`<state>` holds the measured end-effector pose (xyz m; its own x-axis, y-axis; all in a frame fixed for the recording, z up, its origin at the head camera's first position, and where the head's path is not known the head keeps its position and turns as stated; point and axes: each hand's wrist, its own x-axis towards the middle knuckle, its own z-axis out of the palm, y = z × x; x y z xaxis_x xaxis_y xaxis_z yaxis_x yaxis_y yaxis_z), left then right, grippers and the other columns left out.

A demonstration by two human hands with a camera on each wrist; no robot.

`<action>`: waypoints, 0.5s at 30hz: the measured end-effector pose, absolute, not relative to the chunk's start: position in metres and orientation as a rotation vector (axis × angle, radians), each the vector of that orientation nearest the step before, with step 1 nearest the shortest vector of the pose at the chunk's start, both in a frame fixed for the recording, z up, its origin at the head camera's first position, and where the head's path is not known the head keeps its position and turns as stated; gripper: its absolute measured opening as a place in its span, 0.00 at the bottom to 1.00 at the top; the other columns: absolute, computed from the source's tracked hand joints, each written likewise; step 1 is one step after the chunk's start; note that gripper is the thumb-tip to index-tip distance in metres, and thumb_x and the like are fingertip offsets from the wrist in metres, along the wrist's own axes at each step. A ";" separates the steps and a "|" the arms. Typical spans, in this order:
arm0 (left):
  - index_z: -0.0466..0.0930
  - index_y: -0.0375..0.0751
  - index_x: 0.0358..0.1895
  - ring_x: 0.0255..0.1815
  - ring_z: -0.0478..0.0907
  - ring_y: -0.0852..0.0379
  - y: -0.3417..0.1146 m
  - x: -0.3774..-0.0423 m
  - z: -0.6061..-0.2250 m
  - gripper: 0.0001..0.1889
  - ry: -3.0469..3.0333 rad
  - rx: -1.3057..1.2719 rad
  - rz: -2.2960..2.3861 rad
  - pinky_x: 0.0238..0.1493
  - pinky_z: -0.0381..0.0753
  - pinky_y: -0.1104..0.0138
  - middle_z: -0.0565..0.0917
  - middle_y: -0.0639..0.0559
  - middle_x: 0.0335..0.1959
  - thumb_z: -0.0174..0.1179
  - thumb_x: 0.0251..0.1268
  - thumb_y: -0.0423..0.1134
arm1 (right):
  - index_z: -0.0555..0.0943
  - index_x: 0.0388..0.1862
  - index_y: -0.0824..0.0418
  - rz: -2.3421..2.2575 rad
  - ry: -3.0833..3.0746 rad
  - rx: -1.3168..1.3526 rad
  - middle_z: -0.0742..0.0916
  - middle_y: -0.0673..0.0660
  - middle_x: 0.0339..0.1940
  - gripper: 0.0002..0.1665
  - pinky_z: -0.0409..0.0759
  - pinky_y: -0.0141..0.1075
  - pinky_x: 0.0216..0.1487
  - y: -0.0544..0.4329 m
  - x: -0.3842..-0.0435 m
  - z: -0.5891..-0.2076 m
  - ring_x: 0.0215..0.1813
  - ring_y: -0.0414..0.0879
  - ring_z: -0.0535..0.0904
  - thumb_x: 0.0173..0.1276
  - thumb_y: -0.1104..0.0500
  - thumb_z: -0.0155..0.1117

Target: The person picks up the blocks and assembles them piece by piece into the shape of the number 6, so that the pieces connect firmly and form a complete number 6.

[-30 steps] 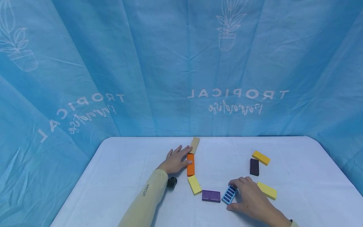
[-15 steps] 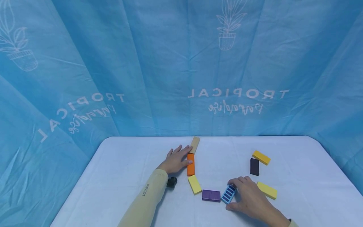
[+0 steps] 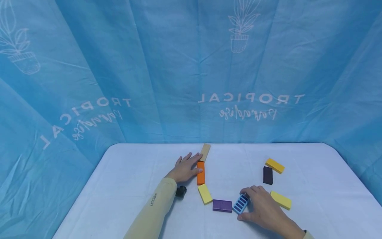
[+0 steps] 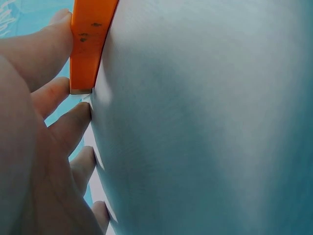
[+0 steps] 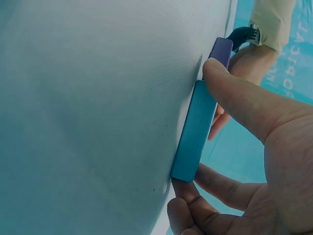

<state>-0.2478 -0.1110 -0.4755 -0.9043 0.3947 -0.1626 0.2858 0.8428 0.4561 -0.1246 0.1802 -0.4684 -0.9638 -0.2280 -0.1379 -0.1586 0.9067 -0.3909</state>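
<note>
Flat rectangular blocks form a curved row on the white table. My left hand (image 3: 184,168) is spread, its thumb resting on the orange block (image 3: 200,179) and its index fingertip by the joint with the plain wooden block (image 3: 205,151). Nearer me the row continues with a pale yellow block (image 3: 205,195) and a purple block (image 3: 222,205). At the row's near right end my right hand (image 3: 262,209) pinches a blue block (image 3: 240,204) with dark bars lengthwise, thumb at one end and fingers at the other. In the right wrist view the blue block (image 5: 194,132) sits right up by the purple one.
To the right lie an amber block (image 3: 275,166), a black block (image 3: 267,175) and another yellow block (image 3: 281,200), this one just beyond my right hand. A black device (image 3: 180,191) shows beside my left sleeve. Blue printed cloth (image 3: 179,66) hangs behind the table.
My right hand has shifted the blue block slightly left, closer to the purple block. My left hand has stayed in place.
</note>
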 end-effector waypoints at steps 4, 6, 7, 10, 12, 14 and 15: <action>0.57 0.55 0.80 0.82 0.44 0.47 -0.111 -0.248 -0.475 0.34 2.770 0.521 0.636 0.78 0.37 0.43 0.57 0.56 0.80 0.54 0.76 0.56 | 0.82 0.54 0.52 -0.571 2.892 -0.300 0.83 0.49 0.46 0.45 0.79 0.48 0.54 0.180 -0.126 -0.469 0.46 0.45 0.73 0.37 0.36 0.85; 0.56 0.55 0.80 0.82 0.44 0.47 -0.111 -0.249 -0.476 0.34 2.770 0.522 0.637 0.79 0.37 0.43 0.57 0.57 0.81 0.54 0.76 0.56 | 0.83 0.54 0.52 -0.575 2.894 -0.300 0.83 0.50 0.46 0.44 0.79 0.48 0.54 0.180 -0.126 -0.469 0.47 0.46 0.73 0.38 0.36 0.86; 0.57 0.55 0.80 0.82 0.44 0.47 -0.111 -0.249 -0.477 0.34 2.771 0.524 0.637 0.79 0.37 0.43 0.57 0.56 0.80 0.54 0.76 0.56 | 0.83 0.54 0.53 -0.577 2.894 -0.302 0.84 0.50 0.46 0.44 0.79 0.48 0.55 0.179 -0.126 -0.469 0.47 0.46 0.73 0.38 0.37 0.86; 0.56 0.55 0.80 0.82 0.44 0.47 -0.112 -0.250 -0.479 0.34 2.774 0.524 0.637 0.79 0.38 0.44 0.57 0.57 0.80 0.54 0.76 0.56 | 0.83 0.55 0.53 -0.580 2.891 -0.300 0.84 0.50 0.48 0.44 0.79 0.50 0.56 0.179 -0.126 -0.469 0.49 0.47 0.74 0.38 0.37 0.86; 0.56 0.55 0.80 0.82 0.45 0.48 -0.112 -0.250 -0.479 0.34 2.776 0.525 0.638 0.79 0.38 0.44 0.58 0.57 0.80 0.54 0.76 0.55 | 0.82 0.56 0.53 -0.579 2.886 -0.295 0.83 0.51 0.48 0.44 0.79 0.51 0.58 0.179 -0.126 -0.469 0.50 0.47 0.74 0.39 0.37 0.86; 0.57 0.55 0.80 0.82 0.44 0.48 -0.112 -0.250 -0.480 0.34 2.777 0.524 0.638 0.79 0.37 0.44 0.58 0.57 0.80 0.54 0.76 0.55 | 0.82 0.56 0.53 -0.576 2.882 -0.294 0.83 0.51 0.48 0.45 0.79 0.52 0.58 0.180 -0.126 -0.469 0.51 0.48 0.75 0.39 0.37 0.85; 0.56 0.55 0.80 0.82 0.44 0.48 -0.112 -0.250 -0.480 0.34 2.776 0.522 0.637 0.79 0.37 0.44 0.58 0.57 0.80 0.54 0.76 0.55 | 0.82 0.57 0.53 -0.575 2.881 -0.295 0.83 0.51 0.49 0.45 0.79 0.52 0.58 0.179 -0.126 -0.469 0.51 0.48 0.75 0.39 0.37 0.85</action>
<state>-0.2505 -0.1116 -0.4797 -0.9058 0.3942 -0.1551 0.2872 0.8406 0.4592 -0.1261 0.1795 -0.4686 -0.9624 -0.2297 -0.1451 -0.1564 0.9051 -0.3953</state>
